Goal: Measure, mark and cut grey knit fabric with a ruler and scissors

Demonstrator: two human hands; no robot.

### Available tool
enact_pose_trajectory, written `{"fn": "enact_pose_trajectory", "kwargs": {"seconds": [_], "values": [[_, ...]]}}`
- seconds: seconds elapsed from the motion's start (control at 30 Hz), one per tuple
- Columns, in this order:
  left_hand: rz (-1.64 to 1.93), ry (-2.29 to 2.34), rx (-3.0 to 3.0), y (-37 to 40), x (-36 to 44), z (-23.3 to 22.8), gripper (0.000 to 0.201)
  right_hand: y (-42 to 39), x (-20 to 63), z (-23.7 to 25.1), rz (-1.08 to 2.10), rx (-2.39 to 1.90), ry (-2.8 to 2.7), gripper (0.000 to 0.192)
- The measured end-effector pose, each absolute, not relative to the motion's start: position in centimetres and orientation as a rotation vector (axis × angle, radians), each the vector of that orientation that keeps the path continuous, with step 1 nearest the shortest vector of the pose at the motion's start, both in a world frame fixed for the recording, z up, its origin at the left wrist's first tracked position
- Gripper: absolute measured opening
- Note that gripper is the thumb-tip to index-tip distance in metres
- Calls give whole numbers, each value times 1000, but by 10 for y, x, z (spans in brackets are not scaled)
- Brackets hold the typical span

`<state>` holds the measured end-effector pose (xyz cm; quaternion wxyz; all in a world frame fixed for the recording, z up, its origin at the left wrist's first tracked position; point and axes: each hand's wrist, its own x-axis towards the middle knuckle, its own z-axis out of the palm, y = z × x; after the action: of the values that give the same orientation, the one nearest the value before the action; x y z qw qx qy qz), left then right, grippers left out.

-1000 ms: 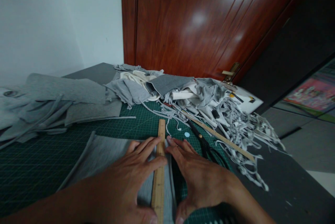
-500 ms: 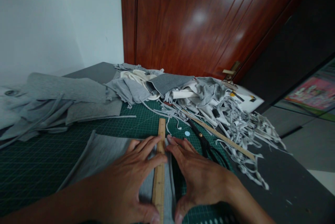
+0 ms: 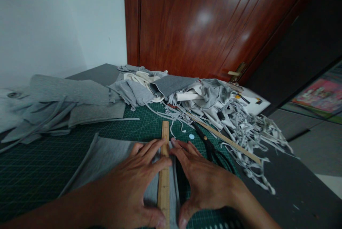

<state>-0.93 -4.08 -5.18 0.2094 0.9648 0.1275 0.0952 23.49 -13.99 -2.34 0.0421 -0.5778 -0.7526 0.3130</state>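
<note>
A wooden ruler (image 3: pixel 165 181) lies lengthwise on a piece of grey fabric (image 3: pixel 110 154), close to the fabric's right edge. My left hand (image 3: pixel 136 182) presses flat on the ruler and fabric, fingers spread, with the thumb and fingertips on the wood. My right hand (image 3: pixel 205 182) rests along the fabric's right edge. Its fingertips and thumb touch down there, held apart. Under the fabric is a green cutting mat (image 3: pixel 40 172) with a printed grid. Black-handled scissors (image 3: pixel 207 143) lie just beyond my right hand.
A second wooden ruler (image 3: pixel 227 139) lies at an angle beside a tangle of grey fabric strips (image 3: pixel 240 118). Stacked grey cloth pieces (image 3: pixel 69 91) sit at the left. More fabric (image 3: pixel 173 84) is heaped at the back, before a brown door (image 3: pixel 187 25). A small pale disc (image 3: pixel 191 136) lies near the scissors.
The near end of the ruler has shifted slightly right, along with my left thumb. My right hand stays in place at the fabric edge.
</note>
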Motion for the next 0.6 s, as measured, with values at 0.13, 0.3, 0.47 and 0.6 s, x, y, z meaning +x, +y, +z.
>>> {"fn": "enact_pose_trajectory", "kwargs": {"seconds": [0.13, 0.3, 0.47, 0.6], "values": [[243, 385, 2684, -42, -9, -48, 90, -140, 235, -25, 969, -1771, -2294, 161], [225, 408, 2691, -45, -8, -44, 90, -141, 235, -26, 941, -1787, -2288, 160], [223, 432, 2700, -45, -9, -48, 92, -140, 236, -25, 955, -1757, -2281, 159], [249, 417, 2687, -44, -10, -52, 98, -139, 238, -25, 964, -1740, -2271, 159]]}}
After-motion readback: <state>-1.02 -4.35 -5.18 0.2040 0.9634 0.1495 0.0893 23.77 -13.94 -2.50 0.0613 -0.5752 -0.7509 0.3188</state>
